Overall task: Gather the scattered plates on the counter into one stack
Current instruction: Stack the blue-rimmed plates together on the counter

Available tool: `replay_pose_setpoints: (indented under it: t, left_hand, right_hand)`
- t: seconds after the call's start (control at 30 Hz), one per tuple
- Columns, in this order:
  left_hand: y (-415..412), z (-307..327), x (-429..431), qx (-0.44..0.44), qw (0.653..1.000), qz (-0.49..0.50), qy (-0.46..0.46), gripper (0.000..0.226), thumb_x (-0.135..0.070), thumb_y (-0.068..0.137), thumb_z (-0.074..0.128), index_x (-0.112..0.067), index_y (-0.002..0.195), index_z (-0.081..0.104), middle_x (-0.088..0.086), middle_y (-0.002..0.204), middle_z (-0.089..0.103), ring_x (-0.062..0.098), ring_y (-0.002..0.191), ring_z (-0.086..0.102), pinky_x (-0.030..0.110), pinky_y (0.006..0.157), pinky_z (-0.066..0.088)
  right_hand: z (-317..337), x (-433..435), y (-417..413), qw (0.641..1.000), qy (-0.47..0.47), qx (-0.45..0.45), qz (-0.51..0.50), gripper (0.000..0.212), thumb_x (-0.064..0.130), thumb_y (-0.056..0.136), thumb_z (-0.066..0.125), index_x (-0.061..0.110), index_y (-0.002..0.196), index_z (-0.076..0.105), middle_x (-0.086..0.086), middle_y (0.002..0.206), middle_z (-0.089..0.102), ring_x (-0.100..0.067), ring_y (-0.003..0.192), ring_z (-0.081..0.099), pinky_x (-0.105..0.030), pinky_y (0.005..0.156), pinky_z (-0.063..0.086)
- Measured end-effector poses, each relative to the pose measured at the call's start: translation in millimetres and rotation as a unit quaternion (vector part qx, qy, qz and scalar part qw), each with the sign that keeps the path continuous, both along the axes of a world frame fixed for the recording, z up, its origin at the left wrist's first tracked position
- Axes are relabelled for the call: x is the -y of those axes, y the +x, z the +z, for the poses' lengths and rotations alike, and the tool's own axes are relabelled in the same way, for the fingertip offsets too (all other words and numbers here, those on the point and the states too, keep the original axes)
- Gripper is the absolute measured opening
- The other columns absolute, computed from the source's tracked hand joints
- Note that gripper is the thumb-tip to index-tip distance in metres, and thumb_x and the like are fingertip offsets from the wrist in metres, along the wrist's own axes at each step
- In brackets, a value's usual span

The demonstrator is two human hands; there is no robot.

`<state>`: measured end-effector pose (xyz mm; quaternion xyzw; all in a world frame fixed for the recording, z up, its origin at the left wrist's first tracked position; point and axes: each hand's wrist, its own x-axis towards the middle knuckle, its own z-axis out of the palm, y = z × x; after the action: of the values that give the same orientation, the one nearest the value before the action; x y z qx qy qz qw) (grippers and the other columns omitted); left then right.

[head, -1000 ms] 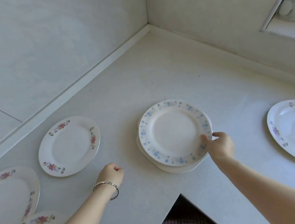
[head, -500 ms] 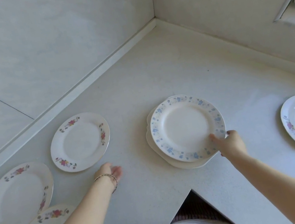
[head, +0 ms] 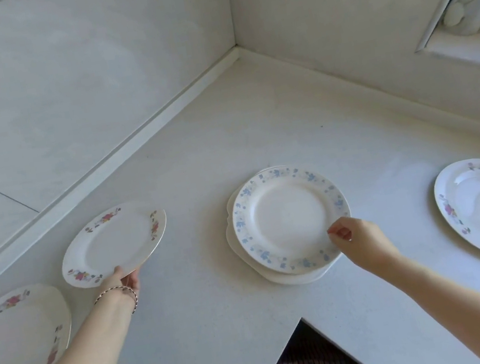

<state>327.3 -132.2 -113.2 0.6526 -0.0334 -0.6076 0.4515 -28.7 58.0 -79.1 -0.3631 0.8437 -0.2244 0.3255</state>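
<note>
My left hand (head: 123, 281): fingers gripping the 6 o'clock rim of the tilted pink-flowered plate (head: 115, 244), at 9 o'clock from the stack (head: 297, 279). My right hand (head: 359, 239): fingertips curled at the 4 o'clock rim of the blue-flowered plate (head: 290, 218) topping that stack; whether they grip it, I cannot tell. Bare surface (head: 253, 121) runs toward 12 o'clock.

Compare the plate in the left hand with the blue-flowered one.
The pink-flowered plate: scattered pink sprays, gripped at its rim by the left hand, tilted. The blue-flowered plate: continuous blue flower band, lying flat atop a white plate. Both are round and white-centred.
</note>
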Motion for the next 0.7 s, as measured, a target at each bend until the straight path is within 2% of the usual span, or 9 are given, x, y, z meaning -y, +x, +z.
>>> replay_pose_setpoints:
  t: [0.07,0.13,0.17,0.23,0.3,0.4,0.5,0.57,0.7]
  left_hand:
    - [-7.2,14.2,-6.2,0.01,0.999,-0.038,-0.002,0.024,-0.01,0.1,0.035,-0.014,0.078,0.044,-0.002,0.079,0.068,0.004,0.041,0.065,0.007,0.029,0.035]
    - [-19.7,28.4,-18.1,0.012,0.997,-0.075,-0.007,0.025,-0.008,0.1,0.036,-0.015,0.077,0.046,-0.002,0.104,0.058,0.007,0.072,0.07,0.005,0.03,0.033]
    - [-27.9,35.2,-24.8,0.007,0.995,-0.095,-0.015,0.024,-0.007,0.099,0.038,-0.016,0.078,0.047,-0.003,0.101,0.061,0.008,0.074,0.07,0.005,0.031,0.034]
    - [-45.3,46.5,-38.3,-0.001,0.99,-0.138,-0.034,0.022,-0.005,0.097,0.042,-0.016,0.079,0.05,-0.005,0.067,0.072,0.006,0.049,0.069,0.006,0.03,0.035]
    - [-63.6,55.6,-49.4,0.007,0.98,-0.191,-0.053,0.022,-0.002,0.095,0.045,-0.015,0.079,0.052,-0.008,0.047,0.068,0.005,0.039,0.065,0.007,0.03,0.036]
    - [-94.0,61.8,-65.1,0.033,0.959,-0.273,-0.071,0.02,0.001,0.091,0.049,-0.014,0.08,0.055,-0.001,0.057,0.069,0.006,0.038,0.063,0.008,0.032,0.039]
    - [-125.5,55.9,-81.2,0.054,0.936,-0.343,-0.062,0.019,0.003,0.089,0.054,-0.013,0.079,0.056,0.007,0.074,0.059,0.012,0.045,0.059,0.01,0.033,0.04]
    - [-145.4,49.5,-89.9,0.059,0.925,-0.371,-0.052,0.02,0.003,0.088,0.055,-0.013,0.077,0.056,0.006,0.074,0.056,0.016,0.056,0.05,0.01,0.033,0.041]
    - [-173.4,36.2,-99.9,0.068,0.913,-0.401,-0.038,0.02,0.0,0.088,0.057,-0.015,0.075,0.056,0.005,0.074,0.055,0.015,0.058,0.046,0.011,0.033,0.043]
  right_hand:
    - [0.4,-4.1,-5.5,1.0,0.003,0.006,-0.01,0.021,0.016,0.09,0.051,0.012,0.103,0.067,0.0,0.091,0.063,-0.017,0.084,0.056,-0.025,0.071,0.043]
    - [0.0,-8.4,-12.8,1.0,0.007,0.0,-0.021,0.02,0.018,0.09,0.052,0.012,0.103,0.067,0.0,0.088,0.061,-0.017,0.081,0.056,-0.025,0.068,0.043]
    - [-0.5,-10.6,-17.0,1.0,0.009,-0.005,-0.026,0.021,0.018,0.09,0.051,0.012,0.103,0.067,0.0,0.088,0.061,-0.018,0.08,0.056,-0.025,0.067,0.043]
    - [-0.5,-15.3,-25.3,0.999,0.016,-0.014,-0.039,0.021,0.018,0.09,0.051,0.013,0.103,0.066,0.0,0.085,0.061,-0.019,0.076,0.056,-0.026,0.065,0.044]
    - [-0.7,-20.5,-33.9,0.998,0.017,-0.019,-0.053,0.021,0.018,0.09,0.051,0.012,0.103,0.065,-0.001,0.084,0.062,-0.021,0.076,0.057,-0.03,0.065,0.048]
    - [-1.9,-29.4,-45.3,0.997,0.02,-0.019,-0.075,0.02,0.017,0.088,0.051,0.013,0.102,0.065,-0.003,0.086,0.063,-0.022,0.075,0.057,-0.027,0.06,0.045]
    - [-6.3,-41.8,-55.0,0.995,0.029,-0.014,-0.097,0.015,0.016,0.087,0.052,0.016,0.096,0.064,-0.003,0.086,0.063,-0.019,0.068,0.055,-0.026,0.057,0.042]
    - [-9.7,-51.0,-59.8,0.993,0.037,-0.008,-0.108,0.012,0.017,0.087,0.052,0.017,0.094,0.062,-0.002,0.083,0.062,-0.017,0.063,0.054,-0.024,0.053,0.041]
    - [-14.7,-65.1,-67.1,0.991,0.04,0.011,-0.128,0.009,0.018,0.086,0.052,0.019,0.09,0.06,-0.003,0.082,0.065,-0.02,0.064,0.056,-0.025,0.054,0.042]
